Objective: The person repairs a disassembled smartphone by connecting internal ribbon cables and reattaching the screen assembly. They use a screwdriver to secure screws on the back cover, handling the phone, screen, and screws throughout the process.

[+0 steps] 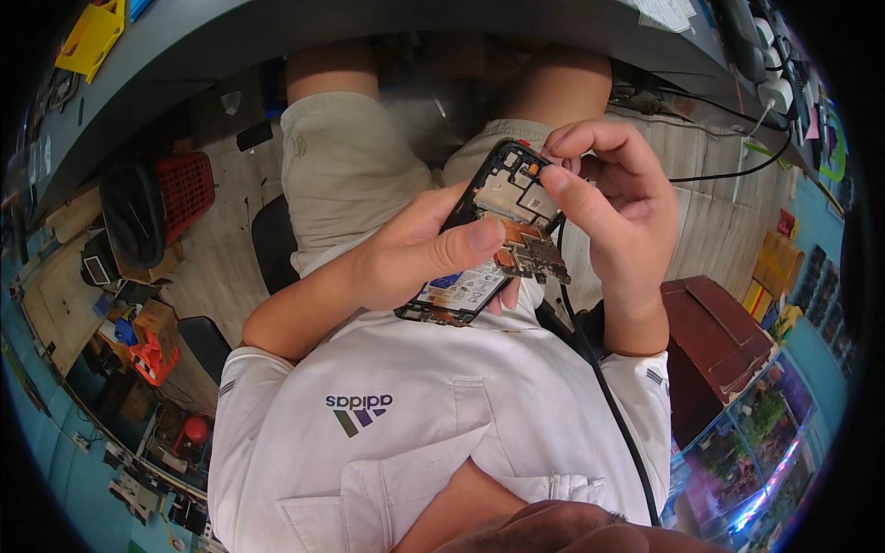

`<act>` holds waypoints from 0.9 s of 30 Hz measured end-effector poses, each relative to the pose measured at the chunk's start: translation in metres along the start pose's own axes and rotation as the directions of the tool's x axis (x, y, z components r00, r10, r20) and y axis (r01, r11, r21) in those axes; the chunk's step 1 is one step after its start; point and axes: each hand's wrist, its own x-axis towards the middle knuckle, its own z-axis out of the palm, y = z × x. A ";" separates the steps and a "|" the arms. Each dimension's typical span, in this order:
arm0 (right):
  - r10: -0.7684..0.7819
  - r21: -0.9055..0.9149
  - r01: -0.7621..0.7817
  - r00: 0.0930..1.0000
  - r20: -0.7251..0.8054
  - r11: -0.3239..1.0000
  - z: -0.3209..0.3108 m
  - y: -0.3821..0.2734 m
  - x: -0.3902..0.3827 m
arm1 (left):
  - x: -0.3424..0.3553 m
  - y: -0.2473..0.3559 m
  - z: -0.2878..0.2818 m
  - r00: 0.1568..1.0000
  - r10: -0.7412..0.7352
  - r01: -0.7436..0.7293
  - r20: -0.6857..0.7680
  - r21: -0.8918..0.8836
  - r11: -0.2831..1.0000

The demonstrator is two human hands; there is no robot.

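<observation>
My left hand (415, 249) is wrapped round an opened smartphone (502, 194) with its back cover off, tilted over my lap. Inside the phone a pale metal plate shows near the top, and a battery (466, 290) with a printed label fills the lower half. My left thumb presses on a dark and copper-coloured circuit board (530, 251), which juts out past the phone's right side. At the phone's upper right corner, my right hand (613, 189) pinches thumb and forefinger together. What lies between those fingertips is too small to make out.
A grey desk edge (230, 46) curves across the far side, with a yellow tray (90, 39) at its left. A black cable (604, 378) runs down my right side. A red basket (184, 195) stands on the floor at left, a dark red box (714, 336) at right.
</observation>
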 end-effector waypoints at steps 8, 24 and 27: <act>0.004 0.043 -0.005 1.000 0.010 0.999 -0.006 0.001 0.001 | 0.001 0.001 0.000 0.999 -0.036 0.035 -0.003 -0.123 0.992; -0.602 -0.400 0.690 0.723 0.339 0.604 -0.023 -0.016 0.010 | 0.000 -0.004 -0.005 0.999 -0.033 0.036 0.015 -0.229 0.973; -0.583 -0.390 0.637 0.769 0.263 0.665 -0.024 -0.007 0.013 | 0.002 0.001 -0.003 1.000 -0.020 0.018 -0.008 -0.175 0.984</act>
